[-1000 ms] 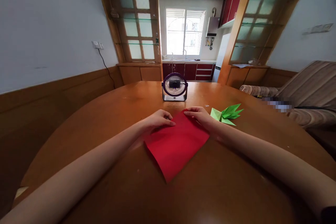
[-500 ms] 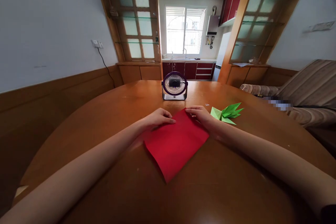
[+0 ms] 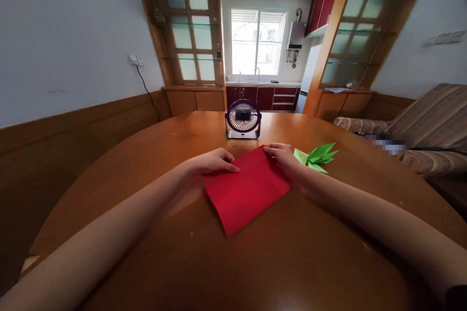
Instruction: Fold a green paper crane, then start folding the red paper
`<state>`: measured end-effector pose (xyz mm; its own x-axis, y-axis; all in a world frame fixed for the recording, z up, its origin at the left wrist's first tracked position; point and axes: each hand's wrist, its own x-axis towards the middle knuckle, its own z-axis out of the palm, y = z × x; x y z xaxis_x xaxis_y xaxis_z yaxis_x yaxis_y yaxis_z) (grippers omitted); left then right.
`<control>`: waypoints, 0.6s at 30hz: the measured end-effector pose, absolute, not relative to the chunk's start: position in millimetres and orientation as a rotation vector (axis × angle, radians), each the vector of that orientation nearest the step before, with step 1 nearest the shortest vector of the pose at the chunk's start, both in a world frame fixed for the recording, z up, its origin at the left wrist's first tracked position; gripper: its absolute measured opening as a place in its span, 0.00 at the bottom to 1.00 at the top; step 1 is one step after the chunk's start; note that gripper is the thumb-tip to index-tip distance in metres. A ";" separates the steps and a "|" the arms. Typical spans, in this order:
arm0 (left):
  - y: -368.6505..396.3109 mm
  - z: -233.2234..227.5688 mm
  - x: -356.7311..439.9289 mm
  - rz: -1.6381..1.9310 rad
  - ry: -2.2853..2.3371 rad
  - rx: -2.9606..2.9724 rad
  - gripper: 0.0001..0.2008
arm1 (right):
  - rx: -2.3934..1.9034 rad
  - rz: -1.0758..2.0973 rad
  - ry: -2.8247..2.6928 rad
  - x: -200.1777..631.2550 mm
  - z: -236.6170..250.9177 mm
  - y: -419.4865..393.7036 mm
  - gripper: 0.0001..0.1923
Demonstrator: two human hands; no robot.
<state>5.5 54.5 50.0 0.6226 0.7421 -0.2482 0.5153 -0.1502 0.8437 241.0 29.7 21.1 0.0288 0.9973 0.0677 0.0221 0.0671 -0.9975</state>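
Two hands rest on a red sheet of paper (image 3: pixel 248 188) lying flat on the round wooden desk (image 3: pixel 153 155). The left hand (image 3: pixel 213 161) lies palm down on the sheet's left far edge, fingers (image 3: pixel 229 167) pressed together and stretched flat. The right hand (image 3: pixel 282 156) sits at the far corner, fingertips (image 3: pixel 269 148) bent onto the paper; whether they pinch it I cannot tell. Just beside the right hand lies a green folded paper figure (image 3: pixel 315 158). Beyond the sheet a small dark desk fan (image 3: pixel 242 119) stands upright.
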 end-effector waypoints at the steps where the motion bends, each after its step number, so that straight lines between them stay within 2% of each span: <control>1: 54.9 53.8 2.8 0.247 1.038 1.841 0.18 | -1.187 1.113 -1.232 241.6 20.5 30.2 0.10; 11: 70.4 62.4 -27.5 0.081 1.040 1.822 0.15 | -1.248 0.933 -1.327 249.4 8.7 41.2 0.12; 18: 79.1 61.0 -34.5 0.062 1.144 1.824 0.15 | -1.356 0.648 -1.583 251.9 -3.8 54.3 0.12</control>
<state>-34.5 79.1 61.0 0.5611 0.7213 -0.4061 0.6736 -0.1128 0.7304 251.9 54.3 -3.8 0.0329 0.9524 0.3031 0.4663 0.2537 -0.8475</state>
